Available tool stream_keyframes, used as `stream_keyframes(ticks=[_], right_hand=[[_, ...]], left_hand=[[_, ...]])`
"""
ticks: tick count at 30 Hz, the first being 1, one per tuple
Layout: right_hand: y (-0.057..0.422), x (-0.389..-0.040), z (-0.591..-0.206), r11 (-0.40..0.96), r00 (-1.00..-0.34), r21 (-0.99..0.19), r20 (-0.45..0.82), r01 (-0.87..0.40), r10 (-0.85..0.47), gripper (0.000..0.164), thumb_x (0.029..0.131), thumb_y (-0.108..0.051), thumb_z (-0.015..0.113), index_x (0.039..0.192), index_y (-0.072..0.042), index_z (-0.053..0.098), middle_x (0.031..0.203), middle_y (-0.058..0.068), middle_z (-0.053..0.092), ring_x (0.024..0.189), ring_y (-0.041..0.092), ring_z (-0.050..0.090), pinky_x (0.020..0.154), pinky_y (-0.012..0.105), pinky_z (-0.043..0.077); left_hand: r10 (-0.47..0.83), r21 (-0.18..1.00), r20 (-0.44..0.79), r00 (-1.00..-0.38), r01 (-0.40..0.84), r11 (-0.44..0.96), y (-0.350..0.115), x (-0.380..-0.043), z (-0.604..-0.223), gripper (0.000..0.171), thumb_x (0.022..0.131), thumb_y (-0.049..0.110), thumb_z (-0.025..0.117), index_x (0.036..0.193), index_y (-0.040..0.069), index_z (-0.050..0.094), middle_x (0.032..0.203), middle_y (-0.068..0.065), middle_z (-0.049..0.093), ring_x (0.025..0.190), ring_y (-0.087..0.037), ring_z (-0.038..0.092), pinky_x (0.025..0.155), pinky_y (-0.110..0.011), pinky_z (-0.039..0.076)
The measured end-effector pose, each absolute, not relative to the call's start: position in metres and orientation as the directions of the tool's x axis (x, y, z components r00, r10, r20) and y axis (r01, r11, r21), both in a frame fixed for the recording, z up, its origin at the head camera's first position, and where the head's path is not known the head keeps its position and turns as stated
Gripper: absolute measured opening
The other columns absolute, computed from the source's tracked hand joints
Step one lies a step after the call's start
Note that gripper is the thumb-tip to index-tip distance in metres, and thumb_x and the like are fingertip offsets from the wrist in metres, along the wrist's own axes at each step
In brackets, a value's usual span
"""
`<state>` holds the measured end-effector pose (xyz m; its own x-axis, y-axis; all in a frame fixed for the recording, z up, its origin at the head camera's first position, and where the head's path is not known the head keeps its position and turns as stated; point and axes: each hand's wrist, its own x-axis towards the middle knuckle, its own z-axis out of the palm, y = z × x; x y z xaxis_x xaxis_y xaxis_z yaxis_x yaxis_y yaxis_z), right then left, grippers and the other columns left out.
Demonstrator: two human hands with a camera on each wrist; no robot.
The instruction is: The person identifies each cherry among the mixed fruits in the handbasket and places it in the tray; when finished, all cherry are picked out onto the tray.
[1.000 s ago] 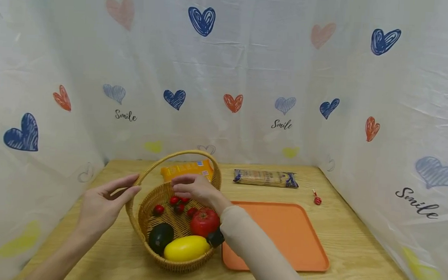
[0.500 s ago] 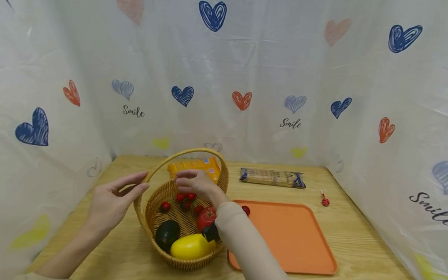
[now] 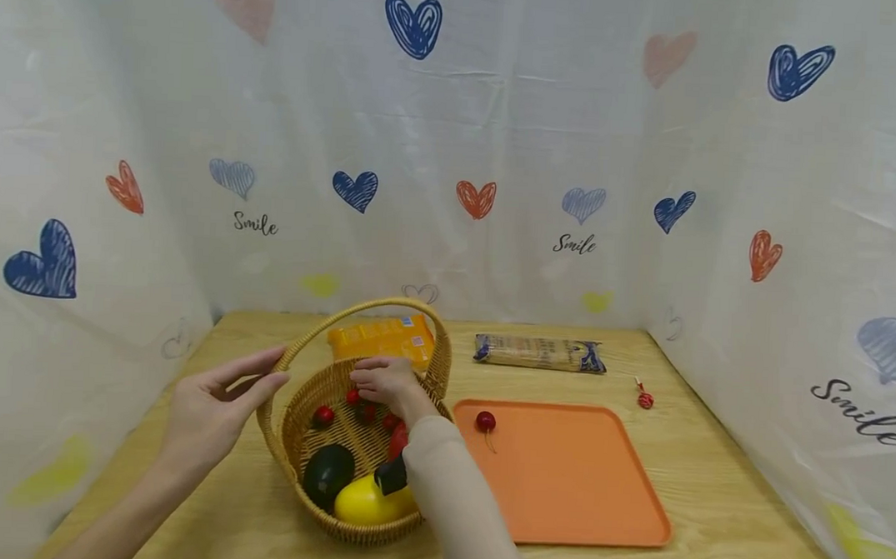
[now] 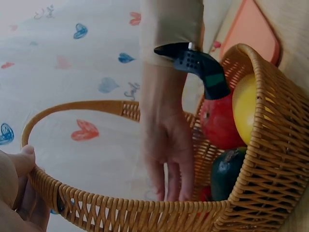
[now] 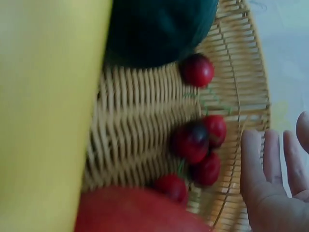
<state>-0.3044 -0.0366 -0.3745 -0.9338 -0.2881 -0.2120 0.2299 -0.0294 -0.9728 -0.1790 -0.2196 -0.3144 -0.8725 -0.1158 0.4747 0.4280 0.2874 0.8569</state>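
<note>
My left hand (image 3: 210,402) pinches the handle (image 3: 357,306) of a wicker basket (image 3: 289,473) between thumb and fingers. Inside the basket lie several red cherries (image 5: 195,142), a dark green avocado-like fruit (image 3: 329,474), a yellow oval fruit (image 3: 363,503) and a larger red fruit (image 4: 219,123). My right hand (image 3: 389,383) reaches in at the far side of the basket, over the cherries. Its fingers (image 5: 251,159) are relaxed and slightly bent, with nothing between them, right beside the cherries. One cherry with a stem (image 3: 485,421) rests on the orange tray (image 3: 574,485).
Behind the basket lies an orange packet (image 3: 381,337). A long clear-and-blue pack of noodles (image 3: 538,353) is at the back of the wooden table (image 3: 717,483). A small red wrapped lollipop (image 3: 644,396) lies to the right. Printed curtains enclose the table.
My right hand has come down lower into the basket toward the cherries. The cherry on the tray has come into full view from behind my right sleeve. My left hand keeps hold of the handle.
</note>
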Motion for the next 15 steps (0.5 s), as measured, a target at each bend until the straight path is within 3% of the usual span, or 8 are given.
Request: stream_keyframes(ticks=[5, 10, 15], right_hand=[[-0.058, -0.3, -0.371, 0.007, -0.94, -0.969, -0.242, 0.247, -0.24, 0.025, 0.087, -0.004, 0.067, 0.111, 0.005, 0.066, 0.1, 0.012, 0.067, 0.104, 0.033, 0.061, 0.086, 0.039, 0.054], [-0.073, -0.299, -0.376, 0.082, -0.947, -0.962, -0.27, 0.26, -0.172, 0.014, 0.083, -0.005, 0.072, 0.097, -0.001, 0.072, 0.091, 0.01, 0.067, 0.089, 0.024, 0.065, 0.077, 0.036, 0.058], [-0.082, -0.299, -0.382, 0.196, -0.944, -0.942, -0.3, 0.271, -0.134, 0.007, 0.081, -0.007, 0.075, 0.088, -0.007, 0.074, 0.084, 0.003, 0.064, 0.07, 0.014, 0.057, 0.068, 0.035, 0.057]], left_hand=[[-0.132, 0.87, 0.451, -0.882, 0.403, 0.284, -0.221, -0.175, -0.313, 0.033, 0.085, 0.005, 0.071, 0.115, -0.006, 0.065, 0.102, 0.009, 0.07, 0.092, -0.003, 0.065, 0.08, -0.017, 0.052], [-0.132, 0.87, 0.444, -0.886, 0.392, 0.298, -0.22, -0.175, -0.312, 0.033, 0.085, 0.006, 0.071, 0.116, -0.006, 0.065, 0.103, 0.009, 0.07, 0.091, -0.003, 0.065, 0.081, -0.017, 0.051], [-0.124, 0.864, 0.444, -0.887, 0.388, 0.321, -0.217, -0.176, -0.311, 0.034, 0.086, 0.008, 0.07, 0.117, -0.005, 0.065, 0.105, 0.01, 0.069, 0.093, -0.003, 0.065, 0.082, -0.015, 0.05]])
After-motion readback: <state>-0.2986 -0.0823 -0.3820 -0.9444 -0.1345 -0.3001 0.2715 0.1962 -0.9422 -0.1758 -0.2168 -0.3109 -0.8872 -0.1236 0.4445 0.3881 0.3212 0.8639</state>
